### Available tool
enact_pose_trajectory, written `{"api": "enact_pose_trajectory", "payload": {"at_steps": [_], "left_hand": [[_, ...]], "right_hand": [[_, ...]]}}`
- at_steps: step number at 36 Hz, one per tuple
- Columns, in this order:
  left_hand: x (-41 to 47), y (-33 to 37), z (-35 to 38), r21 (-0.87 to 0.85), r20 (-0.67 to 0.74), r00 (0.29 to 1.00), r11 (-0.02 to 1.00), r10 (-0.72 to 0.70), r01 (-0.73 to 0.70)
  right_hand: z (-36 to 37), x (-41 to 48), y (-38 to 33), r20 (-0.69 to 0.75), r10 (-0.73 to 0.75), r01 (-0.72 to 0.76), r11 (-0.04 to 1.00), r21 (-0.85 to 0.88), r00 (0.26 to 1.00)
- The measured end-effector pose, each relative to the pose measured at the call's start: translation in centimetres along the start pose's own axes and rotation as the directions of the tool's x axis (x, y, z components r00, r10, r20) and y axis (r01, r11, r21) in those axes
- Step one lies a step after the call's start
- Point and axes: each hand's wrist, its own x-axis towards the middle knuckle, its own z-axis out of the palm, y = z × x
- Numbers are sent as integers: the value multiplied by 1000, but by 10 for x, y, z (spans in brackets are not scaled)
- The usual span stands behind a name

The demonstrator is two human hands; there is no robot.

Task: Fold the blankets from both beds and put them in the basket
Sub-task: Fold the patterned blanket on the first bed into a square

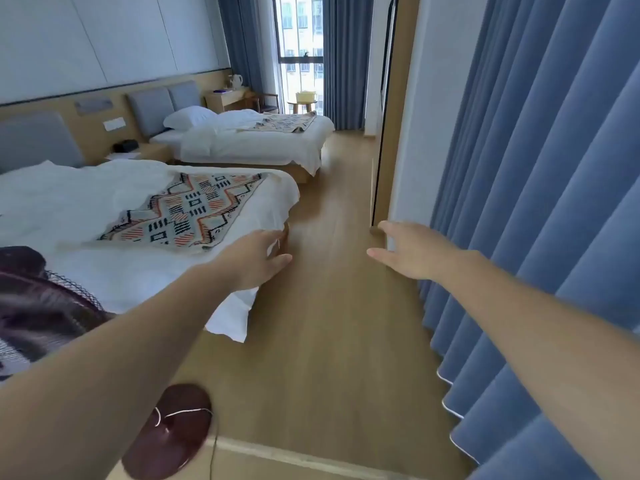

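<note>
Hotel room, wood floor (329, 306): near bed (69, 202) and far bed (242, 147) line the left wall. On them, spread flat, lie the near blanket (187, 213) and far blanket (284, 122). The basket (306, 96) sits on a table (302, 105) at the far end. Left hand (256, 258) and right hand (412, 251) reach forward, apart, fingers straight, holding nothing. The fan (169, 431) and its cord (213, 452) sit underfoot; a careless step toward the bed could snag them.
</note>
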Motion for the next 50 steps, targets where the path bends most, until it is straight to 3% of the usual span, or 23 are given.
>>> {"api": "enact_pose_trajectory", "payload": {"at_steps": [14, 24, 36, 50], "left_hand": [[156, 17, 30, 38, -15, 985, 984, -174, 174], [232, 12, 38, 26, -72, 961, 963, -265, 268], [360, -54, 48, 19, -77, 954, 956, -291, 293], [530, -146, 43, 14, -28, 961, 962, -274, 274]], "right_hand": [[-3, 165, 102, 59, -73, 74, 997, -17, 996], [-8, 260, 131, 105, -155, 153, 988, 23, 982], [1, 409, 119, 76, -209, 208, 978, 25, 975], [3, 589, 108, 103, -164, 160, 986, 43, 981]]}}
